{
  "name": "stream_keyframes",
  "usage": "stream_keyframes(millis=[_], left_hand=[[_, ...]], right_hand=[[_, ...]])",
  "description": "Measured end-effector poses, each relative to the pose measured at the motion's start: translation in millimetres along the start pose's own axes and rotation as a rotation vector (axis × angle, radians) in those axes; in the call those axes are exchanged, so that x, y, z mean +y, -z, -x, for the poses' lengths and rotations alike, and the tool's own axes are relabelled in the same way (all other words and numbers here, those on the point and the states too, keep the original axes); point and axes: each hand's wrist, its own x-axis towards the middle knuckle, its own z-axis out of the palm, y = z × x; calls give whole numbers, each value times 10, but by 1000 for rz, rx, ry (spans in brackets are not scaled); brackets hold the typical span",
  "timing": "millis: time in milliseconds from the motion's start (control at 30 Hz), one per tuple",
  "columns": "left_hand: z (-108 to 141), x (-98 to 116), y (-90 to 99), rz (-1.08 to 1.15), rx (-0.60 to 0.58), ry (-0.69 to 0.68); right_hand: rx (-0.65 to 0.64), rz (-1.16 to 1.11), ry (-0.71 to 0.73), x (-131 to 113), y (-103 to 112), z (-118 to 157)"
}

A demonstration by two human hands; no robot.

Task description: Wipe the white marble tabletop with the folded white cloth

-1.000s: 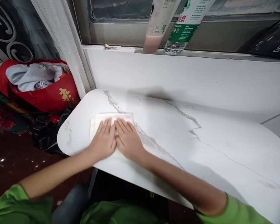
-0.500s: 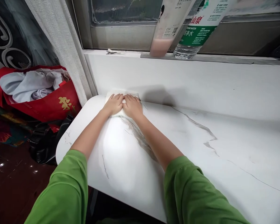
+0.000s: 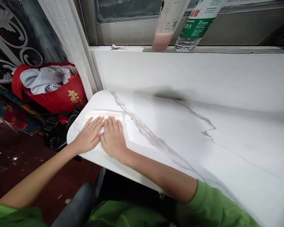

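A thin white cloth lies spread on the white marble-patterned table, near its rounded left end. My left hand rests flat on the cloth's left part, fingers stretched out. Beside it, my right hand also presses flat on the cloth, and the two hands touch along their thumbs. Much of the cloth is hidden beneath both palms. Neither hand is closed around anything.
A bottle with pink contents and a green-labelled water bottle lean against the window above the sill. Left of the table are a red bag of clothes, a black bag and a pale curtain.
Both hands have slid together with the cloth from the table's back edge, by the wall, toward the front left edge. The camera view has shifted slightly.
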Motion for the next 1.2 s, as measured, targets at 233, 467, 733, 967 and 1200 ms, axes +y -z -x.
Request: stream_keyframes(millis=[233, 467, 733, 967, 1200], left_hand=[[472, -161, 155, -14, 4, 109], [-352, -583, -29, 1, -27, 83], [-1846, -979, -361, 94, -3, 14], [-1958, -929, -417, 61, 12, 64], [-1006, -60, -351, -52, 27, 121]], right_hand=[[-88, -59, 110, -407, -43, -68], [-15, 40, 33, 103, -131, -631], [82, 168, -122, 1185, -112, -1492], [97, 185, -124, 1332, -87, -1559], [45, 161, 59, 974, 99, -546]])
